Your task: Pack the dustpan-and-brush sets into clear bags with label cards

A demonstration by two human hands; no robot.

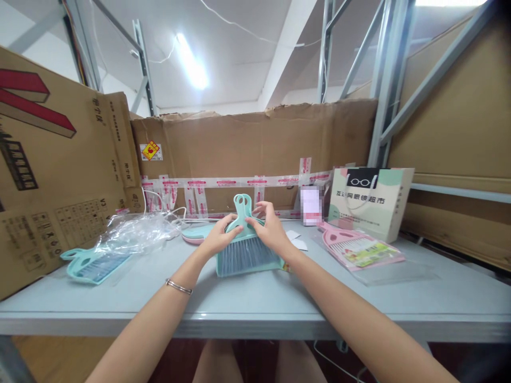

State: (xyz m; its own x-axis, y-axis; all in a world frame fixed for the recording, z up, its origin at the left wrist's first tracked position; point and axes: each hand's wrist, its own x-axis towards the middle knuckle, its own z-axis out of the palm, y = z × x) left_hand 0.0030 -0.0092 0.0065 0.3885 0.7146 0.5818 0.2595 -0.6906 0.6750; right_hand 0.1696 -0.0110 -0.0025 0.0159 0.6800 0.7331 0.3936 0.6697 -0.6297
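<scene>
A small teal brush-and-dustpan set (244, 250) lies on the grey table (255, 298) in front of me, bristles toward me, its looped handle pointing away. My left hand (219, 235) grips the left side of the set near the handle, fingers curled on it. My right hand (270, 226) holds the right side, fingertips pinched at the handle's base. Both hands touch the same set.
Another teal set (93, 264) lies at the left by crumpled clear plastic bags (138, 234). A pink set in clear wrap (357, 250) lies at the right, with a paper bag (369, 202) behind it. Cardboard walls (255, 143) close off the back and left.
</scene>
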